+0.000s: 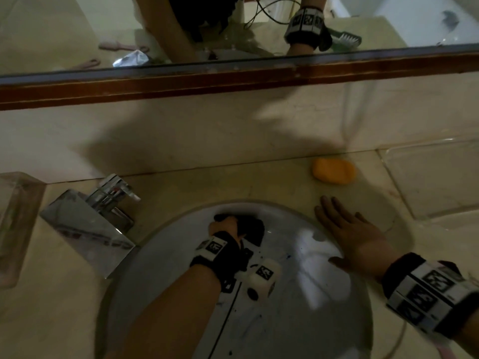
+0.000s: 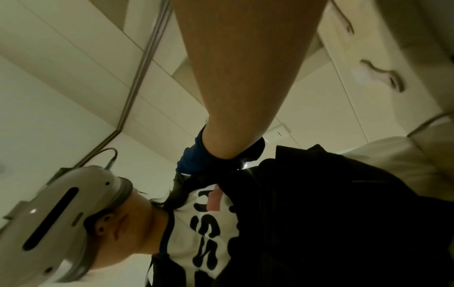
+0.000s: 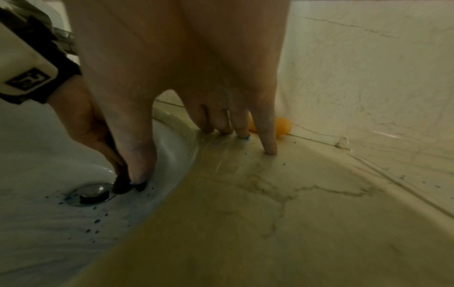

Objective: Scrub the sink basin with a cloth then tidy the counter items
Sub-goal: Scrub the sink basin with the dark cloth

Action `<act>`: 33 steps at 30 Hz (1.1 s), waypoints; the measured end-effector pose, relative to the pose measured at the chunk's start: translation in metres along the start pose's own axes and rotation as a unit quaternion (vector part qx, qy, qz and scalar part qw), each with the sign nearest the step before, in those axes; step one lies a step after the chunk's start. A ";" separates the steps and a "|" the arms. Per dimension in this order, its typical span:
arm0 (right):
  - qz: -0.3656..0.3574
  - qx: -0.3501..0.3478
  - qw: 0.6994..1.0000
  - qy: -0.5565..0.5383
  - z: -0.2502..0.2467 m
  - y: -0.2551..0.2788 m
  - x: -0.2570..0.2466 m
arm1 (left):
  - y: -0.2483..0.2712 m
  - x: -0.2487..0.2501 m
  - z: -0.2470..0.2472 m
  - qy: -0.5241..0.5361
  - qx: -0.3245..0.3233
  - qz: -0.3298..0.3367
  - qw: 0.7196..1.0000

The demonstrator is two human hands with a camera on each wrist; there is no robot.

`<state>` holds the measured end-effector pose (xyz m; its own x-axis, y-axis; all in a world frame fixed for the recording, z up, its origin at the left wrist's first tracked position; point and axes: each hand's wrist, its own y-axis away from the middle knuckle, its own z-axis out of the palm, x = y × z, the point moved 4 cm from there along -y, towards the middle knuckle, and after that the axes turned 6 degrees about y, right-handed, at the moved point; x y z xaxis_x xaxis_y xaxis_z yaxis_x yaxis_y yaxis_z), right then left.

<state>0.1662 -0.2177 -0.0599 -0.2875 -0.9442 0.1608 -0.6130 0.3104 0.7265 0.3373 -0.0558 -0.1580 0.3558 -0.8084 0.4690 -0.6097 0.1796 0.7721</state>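
The white sink basin (image 1: 298, 320) is set into a beige marble counter (image 1: 259, 185). Inside the basin my left hand (image 1: 224, 226) grips a dark cloth (image 1: 252, 229) and holds it against the far wall. In the right wrist view the cloth (image 3: 123, 184) touches the basin beside the chrome drain (image 3: 89, 194). My right hand (image 1: 347, 229) lies flat on the rim, fingers (image 3: 270, 143) straight on the counter and thumb on the inner wall. Dark specks dot the basin. The left wrist view shows only my forearm and body.
A chrome faucet (image 1: 103, 203) stands at the basin's left. An orange soap bar (image 1: 333, 171) lies at the wall beyond my right hand. A clear holder (image 1: 15, 224) sits at the far left. The mirror (image 1: 77, 27) above reflects toothbrushes, a crumpled tube and a brush.
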 end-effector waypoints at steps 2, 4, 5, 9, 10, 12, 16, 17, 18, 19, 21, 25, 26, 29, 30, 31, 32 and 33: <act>0.000 0.005 1.000 -0.003 0.001 0.000 0.000 | 0.006 0.007 0.014 0.052 -0.023 -0.029 0.998; 0.000 0.009 1.000 -0.007 0.002 0.000 0.000 | 0.008 0.010 0.033 0.175 -0.061 -0.049 0.982; -0.001 0.013 1.000 -0.006 0.003 0.000 0.001 | 0.011 0.012 0.039 0.222 -0.042 -0.028 0.974; -0.003 0.020 1.000 -0.010 0.003 0.000 0.002 | 0.021 0.013 0.058 0.172 -0.081 0.073 0.979; -0.005 0.022 1.000 -0.011 0.003 -0.001 0.002 | 0.028 0.018 0.057 0.133 -0.098 0.109 0.980; -0.008 0.024 1.000 -0.013 0.002 -0.001 0.002 | 0.032 0.020 0.047 0.027 -0.099 0.191 0.976; -0.006 0.025 1.000 -0.005 0.003 -0.002 0.001 | 0.032 0.014 0.032 -0.100 0.032 0.285 0.953; -0.006 0.025 1.000 -0.005 0.003 -0.002 0.001 | 0.032 0.015 0.034 -0.127 0.053 0.295 0.946; -0.006 0.025 1.000 -0.005 0.004 -0.002 0.001 | 0.030 0.014 0.040 -0.151 0.048 0.298 0.941; -0.007 0.026 1.000 -0.003 0.004 -0.001 0.001 | 0.029 0.015 0.048 -0.174 0.032 0.298 0.938; -0.007 0.027 1.000 0.001 0.003 -0.001 0.001 | 0.028 0.013 0.069 -0.250 0.011 0.288 0.924; -0.012 0.028 1.000 0.004 0.003 -0.002 0.001 | 0.037 0.016 0.088 -0.411 0.019 0.310 0.857; -0.012 0.030 0.999 0.004 0.003 -0.003 0.001 | 0.034 0.009 0.098 -0.430 -0.018 0.315 0.846; -0.010 0.034 0.999 -0.004 0.005 -0.003 0.002 | 0.037 -0.011 0.104 -0.443 -0.129 0.295 0.837; -0.011 0.034 0.999 -0.006 0.005 -0.003 0.002 | 0.041 -0.016 0.103 -0.459 -0.133 0.315 0.820; -0.012 0.032 0.999 -0.007 0.004 -0.002 0.002 | 0.048 -0.020 0.100 -0.469 -0.129 0.336 0.806; -0.012 0.030 0.999 -0.008 0.004 -0.002 0.001 | 0.054 -0.026 0.099 -0.486 -0.129 0.348 0.791; -0.013 0.028 1.000 -0.007 0.003 -0.001 0.001 | 0.059 -0.034 0.098 -0.497 -0.135 0.350 0.783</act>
<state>0.1648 -0.2190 -0.0625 -0.2813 -0.9504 0.1324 -0.6601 0.2918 0.6922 0.2195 -0.0726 -0.1704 -0.8064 -0.4728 0.3553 -0.1903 0.7762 0.6010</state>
